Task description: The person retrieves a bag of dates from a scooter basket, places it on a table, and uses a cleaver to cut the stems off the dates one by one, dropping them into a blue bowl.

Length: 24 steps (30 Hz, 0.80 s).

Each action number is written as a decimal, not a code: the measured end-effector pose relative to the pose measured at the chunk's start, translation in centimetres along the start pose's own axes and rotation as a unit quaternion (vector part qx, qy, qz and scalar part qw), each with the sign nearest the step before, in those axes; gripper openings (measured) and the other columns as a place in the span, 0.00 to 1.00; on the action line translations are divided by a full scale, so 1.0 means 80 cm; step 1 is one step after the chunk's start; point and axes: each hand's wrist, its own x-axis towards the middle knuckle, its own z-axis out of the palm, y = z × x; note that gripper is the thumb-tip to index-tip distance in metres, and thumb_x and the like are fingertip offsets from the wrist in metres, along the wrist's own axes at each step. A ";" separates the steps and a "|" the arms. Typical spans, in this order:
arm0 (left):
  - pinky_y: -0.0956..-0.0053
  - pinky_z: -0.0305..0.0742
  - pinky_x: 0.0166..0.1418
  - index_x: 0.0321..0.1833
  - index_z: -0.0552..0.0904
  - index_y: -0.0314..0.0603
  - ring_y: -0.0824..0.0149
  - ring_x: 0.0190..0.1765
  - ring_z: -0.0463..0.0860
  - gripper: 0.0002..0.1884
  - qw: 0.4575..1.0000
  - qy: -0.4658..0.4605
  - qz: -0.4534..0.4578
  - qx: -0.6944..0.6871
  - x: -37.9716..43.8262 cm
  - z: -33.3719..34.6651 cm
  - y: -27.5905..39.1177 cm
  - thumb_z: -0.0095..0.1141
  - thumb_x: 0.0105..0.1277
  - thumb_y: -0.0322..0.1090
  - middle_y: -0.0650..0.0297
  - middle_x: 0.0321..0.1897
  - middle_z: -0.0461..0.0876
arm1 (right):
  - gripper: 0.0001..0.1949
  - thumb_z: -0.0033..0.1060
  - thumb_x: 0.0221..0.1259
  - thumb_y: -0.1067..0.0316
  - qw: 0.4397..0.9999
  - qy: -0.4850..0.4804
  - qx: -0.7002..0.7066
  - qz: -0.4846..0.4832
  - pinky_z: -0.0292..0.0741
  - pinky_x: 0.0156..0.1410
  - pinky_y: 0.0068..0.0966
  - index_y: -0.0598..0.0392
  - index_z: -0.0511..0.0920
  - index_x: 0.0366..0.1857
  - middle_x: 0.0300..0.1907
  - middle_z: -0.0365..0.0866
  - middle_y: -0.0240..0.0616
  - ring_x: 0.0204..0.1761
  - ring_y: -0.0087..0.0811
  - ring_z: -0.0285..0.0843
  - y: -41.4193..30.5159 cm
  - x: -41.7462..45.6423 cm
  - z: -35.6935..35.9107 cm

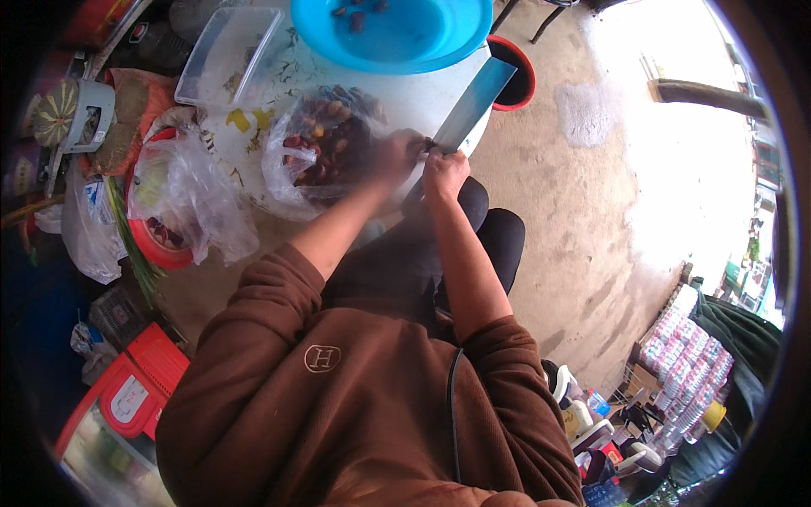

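Observation:
A cleaver with a wide rectangular blade (476, 104) slants up and to the right from my right hand (447, 172), which is closed around it near the blade's base. My left hand (400, 152) is blurred, with its fingertips meeting the right hand by the blade. A small dark piece (429, 144), perhaps a chestnut, shows between those fingertips. Left of the hands, an open clear plastic bag (279, 152) of brown chestnuts (326, 149) lies on the white table (415, 95). Beyond it stands a blue basin (405, 54) holding several dark brown pieces.
A red bucket (529, 79) with a dark inside stands beyond the table's right edge. A clear plastic box (231, 57) sits at the back left. Nearer left are a red basin (168, 253), a plastic bag (190, 190) and green stalks (130, 234). Packed bottles (687, 355) are at lower right.

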 end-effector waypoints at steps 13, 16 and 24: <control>0.63 0.76 0.44 0.37 0.84 0.42 0.52 0.42 0.81 0.08 0.993 0.052 0.089 0.065 0.007 0.018 -0.012 0.60 0.59 0.37 0.55 0.32 0.81 | 0.10 0.56 0.53 0.67 0.993 -0.038 0.107 0.041 0.76 0.45 0.29 0.64 0.83 0.31 0.29 0.84 0.42 0.38 0.35 0.84 0.034 0.017 -0.008; 0.62 0.76 0.44 0.37 0.83 0.40 0.50 0.41 0.80 0.07 0.991 0.055 0.092 0.081 0.003 0.012 -0.003 0.60 0.59 0.34 0.55 0.33 0.81 | 0.09 0.56 0.56 0.73 0.972 -0.096 0.204 0.062 0.79 0.49 0.28 0.65 0.81 0.37 0.37 0.83 0.39 0.43 0.33 0.82 0.049 0.022 -0.019; 0.63 0.78 0.49 0.49 0.83 0.41 0.53 0.44 0.83 0.14 0.962 0.169 0.196 0.086 0.053 -0.075 0.099 0.58 0.61 0.32 0.53 0.43 0.84 | 0.15 0.47 0.59 0.76 0.917 -0.191 0.350 0.001 0.77 0.61 0.42 0.70 0.71 0.49 0.47 0.79 0.51 0.53 0.47 0.79 0.065 0.027 -0.078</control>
